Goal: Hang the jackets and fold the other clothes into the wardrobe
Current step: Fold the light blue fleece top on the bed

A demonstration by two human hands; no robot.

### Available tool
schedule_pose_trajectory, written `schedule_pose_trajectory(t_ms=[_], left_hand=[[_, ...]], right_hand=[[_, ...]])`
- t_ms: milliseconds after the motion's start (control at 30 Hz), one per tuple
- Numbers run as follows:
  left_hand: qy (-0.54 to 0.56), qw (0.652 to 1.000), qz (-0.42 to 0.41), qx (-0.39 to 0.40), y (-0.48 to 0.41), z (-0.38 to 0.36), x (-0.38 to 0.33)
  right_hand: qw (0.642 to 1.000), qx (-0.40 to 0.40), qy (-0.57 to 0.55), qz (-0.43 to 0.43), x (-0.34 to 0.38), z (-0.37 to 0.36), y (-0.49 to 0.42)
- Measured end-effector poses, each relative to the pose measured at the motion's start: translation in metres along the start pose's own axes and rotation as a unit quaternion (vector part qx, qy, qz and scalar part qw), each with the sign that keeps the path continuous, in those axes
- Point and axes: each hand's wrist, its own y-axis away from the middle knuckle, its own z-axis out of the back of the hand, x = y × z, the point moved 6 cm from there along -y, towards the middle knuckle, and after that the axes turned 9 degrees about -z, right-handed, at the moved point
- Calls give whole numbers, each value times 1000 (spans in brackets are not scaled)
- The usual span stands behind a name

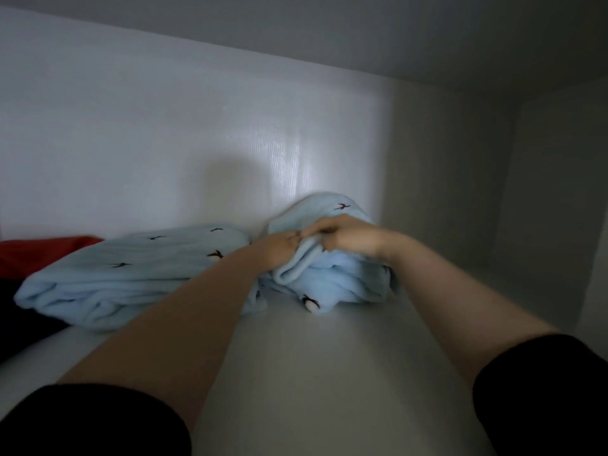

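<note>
Two folded light-blue fleece garments with small dark bird prints lie on the white wardrobe shelf (329, 357). The left garment (131, 274) lies flat. The right garment (335, 278) is bunched against the back wall, near the right corner. My left hand (279, 246) and my right hand (342, 236) meet on top of the right garment. Both hands curl their fingers into a fold of its fabric. Both forearms stretch across the shelf, with black sleeves pushed up near the camera.
A red garment (42, 251) lies at the far left against the back wall, with a dark piece (23, 317) in front of it. The wardrobe's right side wall (460, 192) stands close to the bunched garment. The shelf ceiling is low overhead.
</note>
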Motion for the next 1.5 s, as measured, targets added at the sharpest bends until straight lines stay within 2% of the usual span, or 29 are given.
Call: schedule_pose_trajectory(t_ms=[33,67,100,133,167,200,233,300,400,633,733,800,900,1000,1067,1167,1267,1333,1400,1500], left_hand=[[-22,1000,-2,4,1,-2,1],[-27,1000,-3,4,-3,-4,0],[-37,999,4,6,-6,-3,0],[-40,999,15,9,-10,-4,1],[-49,998,26,19,-12,-4,2],[-54,998,34,30,-15,-4,4],[-62,997,32,43,-19,-4,5],[-54,997,36,52,-25,-1,6],[-69,996,46,33,-35,2,7],[-85,995,41,-15,-66,6,-6],[-68,996,41,34,-69,-10,11],[-102,988,66,99,-70,-25,29],[-131,979,86,132,-70,-33,47],[-112,978,120,125,-67,-35,58],[-81,983,132,102,-59,-36,59],[-64,991,103,64,-52,-33,50],[-45,996,75,26,-49,-28,36],[-37,998,46,-21,-50,-17,23],[-35,998,41,-40,-51,-10,12],[-73,995,42,-60,-51,3,0]], right_hand=[[995,-15,-102,2,3,15,2],[978,-89,-187,12,3,37,1],[954,-195,-228,17,-1,62,1],[928,-295,-229,13,-8,83,1],[912,-354,-208,3,-13,96,-2],[913,-367,-179,-11,-19,103,-12],[927,-346,-141,-28,-26,104,-26],[966,-250,-28,-63,-43,85,-57],[982,-145,84,-91,-74,43,-84],[960,-77,237,-129,-80,20,-97],[949,-65,276,-136,-70,11,-99],[937,-71,309,-148,-66,7,-101],[918,-63,355,-163,-62,0,-107],[918,-69,356,-159,-60,-5,-110],[930,-114,330,-117,-59,-5,-106],[954,-188,222,-73,-64,2,-92],[967,-222,85,-85,-74,20,-81],[962,-253,28,-103,-80,37,-72],[960,-247,28,-126,-87,49,-66],[970,-192,35,-147,-96,55,-60]])
